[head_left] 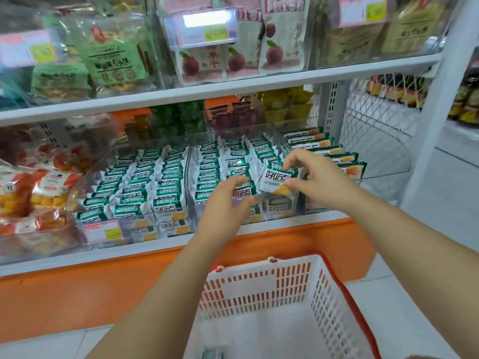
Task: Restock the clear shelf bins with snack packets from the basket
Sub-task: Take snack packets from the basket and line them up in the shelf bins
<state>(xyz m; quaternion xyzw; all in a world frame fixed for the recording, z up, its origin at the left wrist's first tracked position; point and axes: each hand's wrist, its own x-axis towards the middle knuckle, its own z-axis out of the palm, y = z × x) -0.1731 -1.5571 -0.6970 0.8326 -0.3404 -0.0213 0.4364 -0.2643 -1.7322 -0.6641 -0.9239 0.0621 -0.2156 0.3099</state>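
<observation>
Well, which one is in play?

— That green-and-white snack packet [277,178]. The right hand [313,177] pinches it between thumb and fingertips and holds it tilted above the front right corner of the middle clear bin [191,164]. It sits at about two o'clock from the left hand [225,203].

— And the left hand?

— Its fingers are curved and a little spread, down on the shelved packets [166,177] at the front of the same bin. I cannot tell whether it grips one.

— How would you seat it well?

— Turn it edge-up like its neighbours. Let the left fingers part the row and hold a gap, then slide it down upright without forcing it. The film looks glossy and slippery and it crinkles easily. The pillow shape bulges in the middle, so a light pinch on the flat sealed edge seems safest.

— What about the bin?

— It's hard clear plastic with smooth walls, and the rows stand tight inside.

— Is there much left to do?

— The basket [261,281] at six o'clock is white slotted plastic with a red rim. It shows only one spare packet [212,354] on its floor, so I'd judge the job nearly finished.
</observation>
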